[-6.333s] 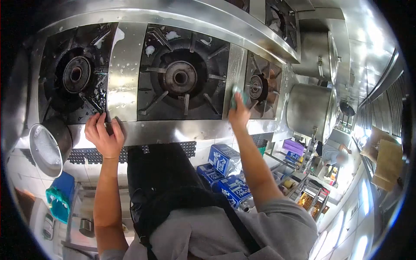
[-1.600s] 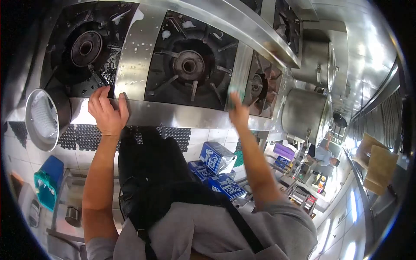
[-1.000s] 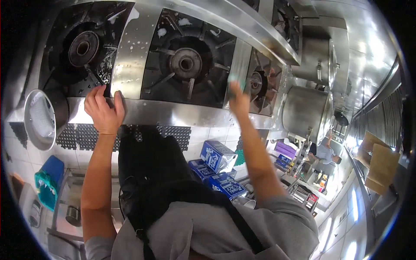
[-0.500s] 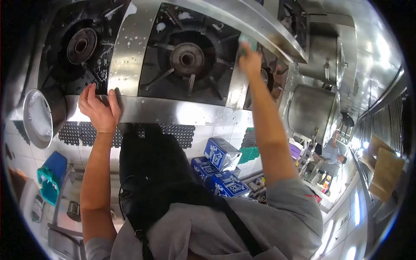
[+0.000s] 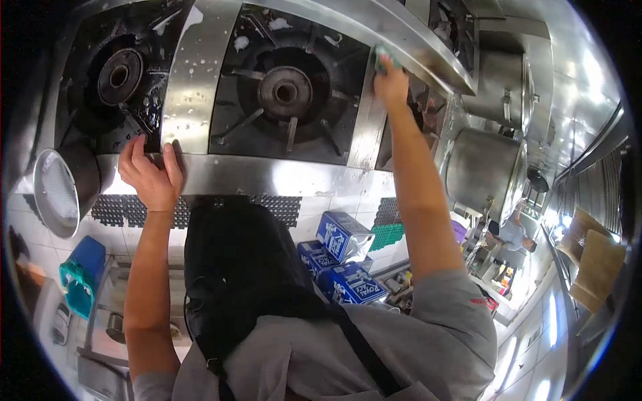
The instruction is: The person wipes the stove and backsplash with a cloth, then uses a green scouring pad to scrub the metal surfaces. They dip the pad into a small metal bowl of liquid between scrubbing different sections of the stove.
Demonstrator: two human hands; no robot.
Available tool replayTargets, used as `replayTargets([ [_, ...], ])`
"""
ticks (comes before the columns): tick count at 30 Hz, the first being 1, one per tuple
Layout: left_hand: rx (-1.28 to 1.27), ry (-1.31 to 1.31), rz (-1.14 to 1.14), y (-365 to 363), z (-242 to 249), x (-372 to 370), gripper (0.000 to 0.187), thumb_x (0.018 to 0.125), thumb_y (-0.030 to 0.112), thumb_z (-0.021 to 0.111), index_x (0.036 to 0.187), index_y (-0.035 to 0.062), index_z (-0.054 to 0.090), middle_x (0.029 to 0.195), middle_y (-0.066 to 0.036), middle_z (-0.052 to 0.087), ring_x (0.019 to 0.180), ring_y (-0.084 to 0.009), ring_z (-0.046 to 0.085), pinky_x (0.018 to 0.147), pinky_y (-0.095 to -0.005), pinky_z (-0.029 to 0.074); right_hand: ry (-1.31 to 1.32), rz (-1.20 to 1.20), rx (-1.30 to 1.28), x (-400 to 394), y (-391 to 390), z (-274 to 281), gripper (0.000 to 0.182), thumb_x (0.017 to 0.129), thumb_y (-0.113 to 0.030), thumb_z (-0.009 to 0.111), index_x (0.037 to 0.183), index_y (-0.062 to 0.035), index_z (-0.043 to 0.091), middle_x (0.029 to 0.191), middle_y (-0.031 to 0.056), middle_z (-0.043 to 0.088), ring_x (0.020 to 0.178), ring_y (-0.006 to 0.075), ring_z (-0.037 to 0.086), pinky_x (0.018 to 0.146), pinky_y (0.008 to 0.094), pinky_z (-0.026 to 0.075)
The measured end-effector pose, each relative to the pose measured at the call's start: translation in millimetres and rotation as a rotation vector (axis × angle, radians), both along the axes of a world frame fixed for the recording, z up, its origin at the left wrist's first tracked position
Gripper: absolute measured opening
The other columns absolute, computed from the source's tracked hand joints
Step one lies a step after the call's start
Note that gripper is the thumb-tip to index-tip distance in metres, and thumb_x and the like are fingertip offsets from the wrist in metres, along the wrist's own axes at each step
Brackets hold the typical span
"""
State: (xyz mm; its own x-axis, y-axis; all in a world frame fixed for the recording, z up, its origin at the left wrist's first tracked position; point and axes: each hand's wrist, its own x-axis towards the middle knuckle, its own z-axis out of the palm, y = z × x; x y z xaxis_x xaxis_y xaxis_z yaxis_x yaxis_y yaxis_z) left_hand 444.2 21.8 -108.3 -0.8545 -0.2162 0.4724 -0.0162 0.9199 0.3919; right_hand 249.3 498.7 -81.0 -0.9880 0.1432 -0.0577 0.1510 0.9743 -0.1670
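My right hand (image 5: pixel 392 85) is closed on a green scouring pad (image 5: pixel 382 55), pressed to the far end of the steel strip (image 5: pixel 368 110) right of the middle burner. Resting on the stove's steel front edge (image 5: pixel 254 175), my left hand (image 5: pixel 152 175) has its fingers spread and holds nothing. Between my hands lies the middle burner (image 5: pixel 285 93), with blobs of foam on its black surround. The left burner (image 5: pixel 119 76) sits beyond my left hand, its surface wet. Foam and drops speckle the steel strip (image 5: pixel 188 100) between these burners.
A metal pot (image 5: pixel 83 177) with whitish contents hangs at the stove's left front. Large steel pots (image 5: pixel 483 170) stand on the right. Blue boxes (image 5: pixel 351 284) and black mats (image 5: pixel 277 208) are on the floor. A raised steel ledge (image 5: pixel 428 50) borders the stove's back. Another person (image 5: pixel 513 232) is farther right.
My right hand has slid the scouring pad slightly farther away along the steel strip. My left hand stays on the front edge. The whole view has shifted a little.
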Motion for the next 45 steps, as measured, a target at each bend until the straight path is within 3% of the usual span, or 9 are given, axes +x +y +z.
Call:
replayTargets([
  [9,0.006,0.015,-0.008,-1,5,-2,0.046,0.09,0.024,0.068,0.125,-0.0013,0.053,0.124,-0.019,0.054,0.114,-0.0373,0.049,0.099,-0.0488,0.035,-0.043,0.301,-0.052,267,-6,-6,0.095,0.062,0.012,0.057,0.151,-0.0171,0.039,0.156,0.0119,0.037,0.138,0.0327,0.043,0.102,0.0368,0.051],
  [16,-0.018,-0.003,0.021,4,2,-2,0.048,0.088,0.025,0.07,0.124,-0.0011,0.053,0.124,-0.018,0.054,0.115,-0.0367,0.049,0.099,-0.049,0.036,0.011,0.136,0.056,49,9,-17,0.065,0.078,-0.008,0.06,0.141,-0.0207,0.051,0.135,0.0096,0.06,0.096,0.0364,0.069,0.089,0.043,0.056],
  [19,-0.018,-0.002,0.007,4,1,-2,0.047,0.089,0.025,0.069,0.124,0.0001,0.053,0.123,-0.018,0.054,0.115,-0.037,0.048,0.099,-0.0489,0.036,-0.038,0.076,0.099,-24,1,6,0.06,0.08,-0.009,0.06,0.138,-0.0207,0.053,0.119,0.0139,0.068,0.102,0.0372,0.067,0.096,0.0454,0.052],
  [25,0.015,0.019,-0.006,2,4,-1,0.046,0.089,0.025,0.069,0.126,0.0016,0.053,0.124,-0.018,0.053,0.115,-0.0377,0.048,0.099,-0.0495,0.035,-0.06,0.294,0.037,181,10,-19,0.082,0.069,0.003,0.061,0.146,-0.0223,0.047,0.153,0.006,0.043,0.128,0.0271,0.054,0.088,0.0378,0.056],
  [28,0.021,0.009,-0.003,3,4,0,0.046,0.09,0.026,0.068,0.126,0.0009,0.053,0.125,-0.019,0.053,0.115,-0.038,0.048,0.099,-0.0503,0.035,-0.119,0.186,-0.081,285,-29,10,0.083,0.065,0.013,0.05,0.145,-0.0094,0.048,0.149,0.0193,0.043,0.138,0.0325,0.042,0.11,0.0373,0.042],
  [34,0.014,-0.018,0.015,5,3,-1,0.045,0.09,0.026,0.068,0.124,0.0007,0.054,0.124,-0.018,0.054,0.116,-0.0375,0.048,0.101,-0.0497,0.034,-0.059,0.153,-0.095,119,8,-13,0.074,0.071,0.001,0.061,0.141,-0.0226,0.051,0.148,0.0054,0.048,0.118,0.0316,0.061,0.094,0.0391,0.054],
  [38,-0.002,-0.023,-0.002,6,2,2,0.045,0.089,0.026,0.068,0.125,0.0012,0.054,0.124,-0.018,0.054,0.116,-0.037,0.048,0.1,-0.0494,0.034,-0.028,0.073,0.075,-13,-2,2,0.06,0.076,-0.006,0.059,0.135,-0.0184,0.056,0.135,0.0126,0.059,0.107,0.0384,0.064,0.097,0.0463,0.05],
  [42,-0.004,0.002,-0.011,5,7,-2,0.044,0.089,0.025,0.069,0.124,0.0013,0.055,0.124,-0.018,0.054,0.115,-0.037,0.048,0.099,-0.0484,0.035,0.153,0.236,-0.011,77,13,-24,0.062,0.075,-0.005,0.057,0.136,-0.019,0.055,0.137,0.0125,0.058,0.106,0.038,0.064,0.09,0.046,0.054],
  [45,0.024,-0.001,-0.023,4,8,-2,0.043,0.089,0.025,0.069,0.123,0.0008,0.056,0.124,-0.018,0.054,0.115,-0.037,0.049,0.099,-0.0482,0.035,-0.038,0.251,-0.023,218,3,-13,0.09,0.066,0.012,0.057,0.147,-0.0244,0.044,0.154,0.0091,0.041,0.135,0.028,0.048,0.09,0.0357,0.058],
])
